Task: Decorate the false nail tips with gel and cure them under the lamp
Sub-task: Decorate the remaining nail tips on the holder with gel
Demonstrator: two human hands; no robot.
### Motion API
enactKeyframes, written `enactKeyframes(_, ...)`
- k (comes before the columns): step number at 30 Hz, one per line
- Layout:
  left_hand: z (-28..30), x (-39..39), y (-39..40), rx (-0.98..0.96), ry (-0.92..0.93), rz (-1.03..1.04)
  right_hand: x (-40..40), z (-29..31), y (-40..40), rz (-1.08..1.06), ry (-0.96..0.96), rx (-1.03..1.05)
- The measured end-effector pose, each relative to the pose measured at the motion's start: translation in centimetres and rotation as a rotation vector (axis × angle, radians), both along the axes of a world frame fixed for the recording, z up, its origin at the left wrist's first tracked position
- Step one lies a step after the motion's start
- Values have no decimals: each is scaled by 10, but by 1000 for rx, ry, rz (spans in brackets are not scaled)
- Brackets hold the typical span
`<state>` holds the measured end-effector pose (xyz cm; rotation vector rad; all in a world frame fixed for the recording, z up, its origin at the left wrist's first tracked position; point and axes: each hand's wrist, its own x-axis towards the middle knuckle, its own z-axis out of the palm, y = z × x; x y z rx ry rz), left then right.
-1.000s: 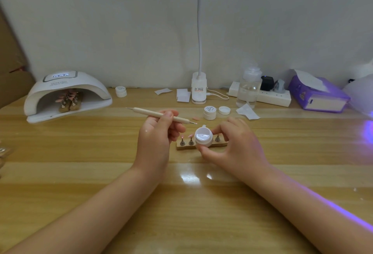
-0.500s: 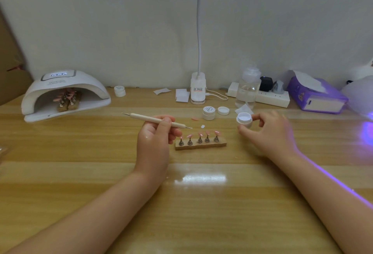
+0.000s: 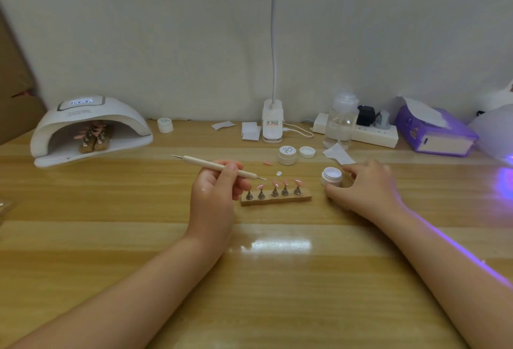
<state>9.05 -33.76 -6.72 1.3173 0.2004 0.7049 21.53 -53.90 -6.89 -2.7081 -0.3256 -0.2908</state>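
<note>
We judge the work roughly midway. One batch of pink tips on stands [image 3: 93,135] already sits inside the white curing lamp [image 3: 88,129] at the far left of the worktop [image 3: 277,279], whose display is lit. A second set, five pink false nail tips [image 3: 277,183] on a wooden holder [image 3: 276,198], stands at the centre, between our two hands, and we cannot tell whether they carry any gel decoration yet. Our left hand [image 3: 215,193] grips a dotting tool [image 3: 219,166], its metal point just beside the leftmost tips. Our right hand [image 3: 366,187] has its fingers curled round an open gel pot [image 3: 331,176] resting on the worktop just right of the holder. A closed pot [image 3: 287,154] and a loose lid [image 3: 307,151] lie farther back. Decorating and curing this set is probably what remains.
</note>
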Motion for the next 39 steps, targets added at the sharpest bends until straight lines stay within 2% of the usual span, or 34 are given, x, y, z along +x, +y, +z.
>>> enactKeyframes(2, 0, 0, 0, -8, 0, 3, -4, 3, 2, 22, -123, 43)
enactKeyframes(5, 1, 0, 0, -24, -4, 4, -18, 13, 8, 212, -493, 107)
enactKeyframes(7, 2, 0, 0, -34, -10, 8, -31, 19, 14, 337, -574, 62)
enactKeyframes(9, 2, 0, 1, -45, -18, 14, -39, 18, 21, 388, -524, -5)
enactKeyframes(12, 2, 0, 1, -51, -25, 19, -42, 9, 28, 356, -366, -66)
enactKeyframes(16, 1, 1, 0, -38, -29, 21, -39, 3, 31, 297, -225, -24)
enactKeyframes(21, 0, 0, -2, -17, -34, 9, -37, -4, 34, 273, -72, 137)
enactKeyframes(24, 1, 0, -2, -7, -34, 3, -38, -3, 34, 290, -73, 146)
enactKeyframes(30, 1, -2, -4, 29, -52, -4, -47, 1, 36, 358, -242, 127)
enactKeyframes(34, 2, -3, -9, 98, -94, -14, -50, 3, 36, 394, -334, 287)
enactKeyframes(39, 0, -5, -13, 318, -149, 36, -56, 2, 42, 516, -170, 570)
